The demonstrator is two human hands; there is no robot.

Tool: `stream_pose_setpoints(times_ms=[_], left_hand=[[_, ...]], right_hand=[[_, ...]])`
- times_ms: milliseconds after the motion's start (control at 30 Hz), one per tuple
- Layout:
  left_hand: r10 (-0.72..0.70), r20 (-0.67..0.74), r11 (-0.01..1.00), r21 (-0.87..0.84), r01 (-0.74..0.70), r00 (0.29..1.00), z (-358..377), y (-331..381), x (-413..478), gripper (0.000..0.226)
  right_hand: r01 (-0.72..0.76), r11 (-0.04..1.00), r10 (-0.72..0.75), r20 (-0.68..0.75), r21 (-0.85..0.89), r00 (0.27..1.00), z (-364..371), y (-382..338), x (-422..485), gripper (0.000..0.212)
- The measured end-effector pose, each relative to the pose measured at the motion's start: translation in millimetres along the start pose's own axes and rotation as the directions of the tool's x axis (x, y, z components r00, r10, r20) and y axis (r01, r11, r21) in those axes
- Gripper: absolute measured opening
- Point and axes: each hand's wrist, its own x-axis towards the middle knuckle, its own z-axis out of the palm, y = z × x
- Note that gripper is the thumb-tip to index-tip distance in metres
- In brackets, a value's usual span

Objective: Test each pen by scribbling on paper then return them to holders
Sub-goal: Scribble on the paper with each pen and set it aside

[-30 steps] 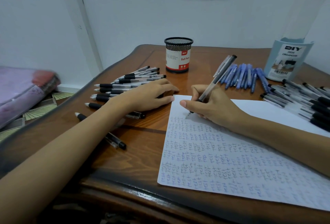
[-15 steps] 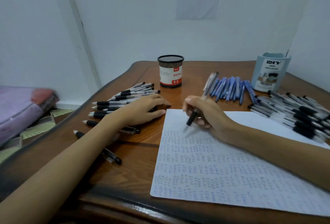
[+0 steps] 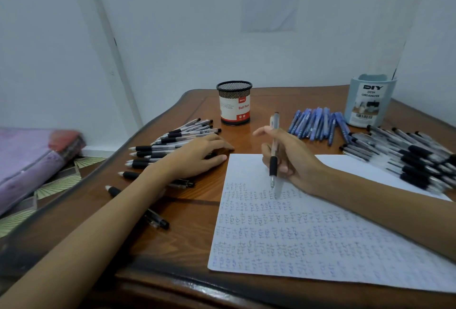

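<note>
My right hand (image 3: 290,160) grips a clear pen with a black grip (image 3: 273,160), held nearly upright with its tip just above the white paper (image 3: 320,234), which is covered in rows of blue scribbles. My left hand (image 3: 195,158) rests flat, fingers straight, on a pile of black-grip pens (image 3: 170,146) left of the paper. A black mesh holder (image 3: 234,102) with a red and white label stands at the back centre. A pale blue desk organizer (image 3: 370,101) stands at the back right.
Several blue pens (image 3: 318,123) lie in a row beside the organizer. Another heap of black-grip pens (image 3: 407,155) lies at the right edge. A loose pen (image 3: 155,218) lies under my left forearm. A purple bundle (image 3: 27,160) sits on the floor, left of the table.
My right hand lifted the pen off the paper's top edge and swung it upright, with the forefinger now stretched out. The camera tilted up. My left hand stayed on the pens.
</note>
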Motion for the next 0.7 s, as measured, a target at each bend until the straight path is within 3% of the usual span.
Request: stream_pose_setpoints(times_ms=[367,500,633,700], left_hand=[[0.013,-0.014,1.000,0.014,-0.013,1.000,1.1,-0.9,1.4,0.036],[0.021,-0.012,1.000,0.015,-0.020,1.000,0.4,-0.4,1.7,0.037],[0.022,-0.009,1.000,0.020,-0.022,1.000,0.5,-0.1,2.0,0.036],[0.024,-0.004,0.999,0.029,-0.024,1.000,0.2,0.7,1.7,0.037]], right_hand=[[0.010,0.999,-0.006,0.078,-0.048,0.997,1.4,-1.5,-4.5,0.031],[-0.069,0.973,0.074,0.012,-0.219,0.997,-7.2,-13.6,-3.4,0.028],[-0.113,0.778,0.124,-0.025,-0.618,0.992,-52.4,-52.1,-6.6,0.027],[-0.115,0.553,-0.003,-0.140,-0.825,0.990,-86.0,-64.7,-13.8,0.039]])
